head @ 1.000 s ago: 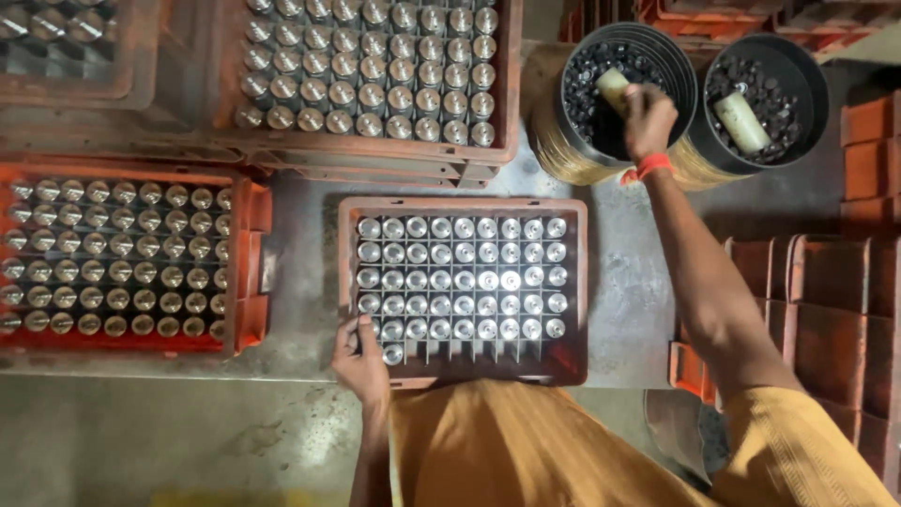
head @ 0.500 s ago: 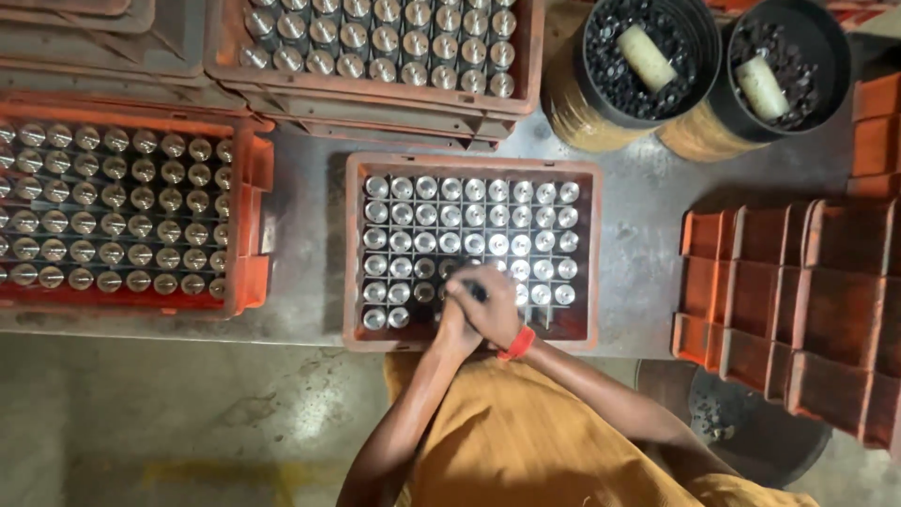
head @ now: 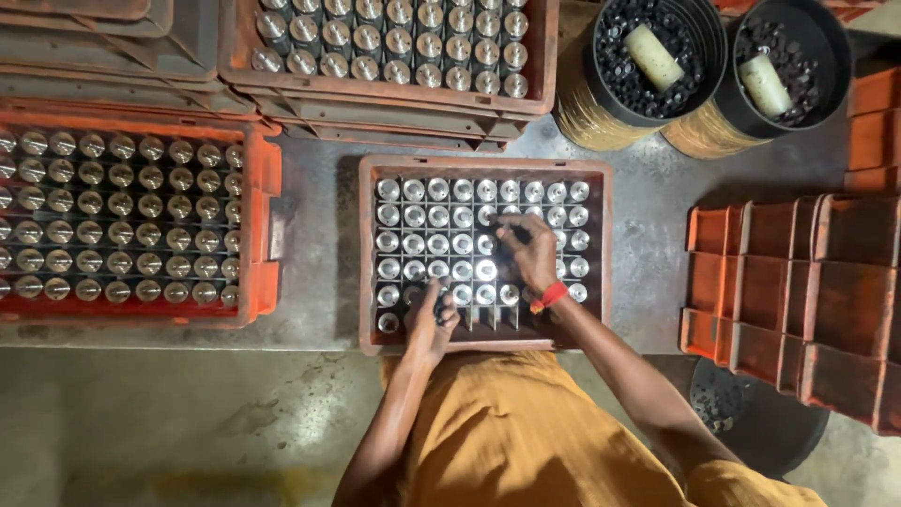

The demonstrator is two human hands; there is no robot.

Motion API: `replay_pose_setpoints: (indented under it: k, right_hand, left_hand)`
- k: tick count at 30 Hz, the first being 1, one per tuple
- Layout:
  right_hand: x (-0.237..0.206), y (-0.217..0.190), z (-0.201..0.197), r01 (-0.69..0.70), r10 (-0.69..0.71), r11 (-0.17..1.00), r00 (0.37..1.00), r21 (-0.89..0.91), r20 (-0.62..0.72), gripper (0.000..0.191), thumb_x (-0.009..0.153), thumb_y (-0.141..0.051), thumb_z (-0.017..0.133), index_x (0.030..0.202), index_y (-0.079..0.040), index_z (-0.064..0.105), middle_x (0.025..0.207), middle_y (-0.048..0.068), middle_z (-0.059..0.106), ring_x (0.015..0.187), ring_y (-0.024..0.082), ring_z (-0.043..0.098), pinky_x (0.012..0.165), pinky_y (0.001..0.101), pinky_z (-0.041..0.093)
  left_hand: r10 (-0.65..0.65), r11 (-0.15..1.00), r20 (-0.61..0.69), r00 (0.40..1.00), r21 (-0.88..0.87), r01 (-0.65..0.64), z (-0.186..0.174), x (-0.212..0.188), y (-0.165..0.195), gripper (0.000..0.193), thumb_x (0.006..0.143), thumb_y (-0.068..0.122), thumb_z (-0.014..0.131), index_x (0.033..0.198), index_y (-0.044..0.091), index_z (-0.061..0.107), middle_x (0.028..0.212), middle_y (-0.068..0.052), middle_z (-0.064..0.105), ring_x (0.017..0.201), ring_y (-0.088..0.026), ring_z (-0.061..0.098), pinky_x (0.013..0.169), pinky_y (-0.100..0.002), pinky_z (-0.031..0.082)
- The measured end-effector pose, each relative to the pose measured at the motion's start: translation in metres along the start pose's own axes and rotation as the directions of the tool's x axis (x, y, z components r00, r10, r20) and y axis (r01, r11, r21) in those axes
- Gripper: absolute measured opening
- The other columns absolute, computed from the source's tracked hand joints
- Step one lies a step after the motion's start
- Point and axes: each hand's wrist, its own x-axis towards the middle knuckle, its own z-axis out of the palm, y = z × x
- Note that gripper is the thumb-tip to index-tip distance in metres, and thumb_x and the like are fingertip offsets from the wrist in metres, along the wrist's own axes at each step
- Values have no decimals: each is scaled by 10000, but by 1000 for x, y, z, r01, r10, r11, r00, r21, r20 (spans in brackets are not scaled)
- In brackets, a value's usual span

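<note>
A grey, stained concrete bench [head: 310, 188] fills most of the room's view, with a dull, scuffed floor [head: 141, 422] below it at six o'clock. At nine o'clock sits a large orange crate [head: 258, 235] full of shiny metal cylinders, and at twelve o'clock a stack of brown trays [head: 394, 99] holds more of the same. At three o'clock empty orange crates [head: 798, 272] are piled close together, and at one o'clock two round black tubs [head: 713, 56] hold dark small pieces, each with a pale cylinder lying on top. In the centre, just in front of the person in an ochre garment, stands the brown gridded crate [head: 601, 253], most cells filled with metal cylinders [head: 413, 216], the near row partly bare. The right hand [head: 530, 249], with a red band at the wrist, hovers over the crate's middle, fingers curled around a small dark piece. The left hand [head: 432, 314] rests at the crate's near edge, at six o'clock, pinching another small dark piece above a cell.
</note>
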Motion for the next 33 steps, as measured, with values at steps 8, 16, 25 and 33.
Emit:
replay_pose_setpoints:
  k: [8, 16, 25, 33]
  right_hand:
    - [39, 10, 10, 358, -218, 872, 894, -334, 391, 411, 721, -7, 716, 1129, -56, 729, 1021, 155, 699, 972, 367, 659, 824, 469, 569]
    - [50, -6, 10, 322, -116, 846, 889, -424, 444, 333, 816, -85, 728, 1150, -79, 726, 1122, 145, 740, 1027, 354, 692, 833, 452, 572]
    - [-36, -30, 14, -365, 201, 886, 858, 286, 473, 350, 896, -240, 798, 1153, -2, 777, 1093, 141, 798, 935, 205, 703, 846, 351, 576]
    - [47, -3, -4, 87, -77, 991, 992, -102, 103, 214, 925, -96, 731, 1130, -48, 770, 1035, 165, 766, 921, 319, 723, 834, 397, 554]
  left_hand:
    - [60, 998, 5, 998, 22, -61, -2, -7, 16, 251, 992, 258, 584, 1175, 91, 628, 780, -9, 564, 615, -94, 471, 536, -250, 371]
    - [75, 991, 30, 997, 106, -78, -3, 13, 8, 269, 1047, 278, 594, 1236, 87, 604, 819, 1, 555, 623, -78, 455, 517, -231, 347]
    - [122, 892, 75, 990, 430, -143, 31, 8, -2, 374, 997, 388, 587, 1334, 224, 589, 822, 52, 530, 581, -50, 407, 496, -206, 310]
    - [7, 999, -97, 995, -46, -12, 6, 17, 7, 291, 991, 342, 520, 1094, 80, 592, 788, -49, 616, 613, -152, 540, 546, -285, 417]
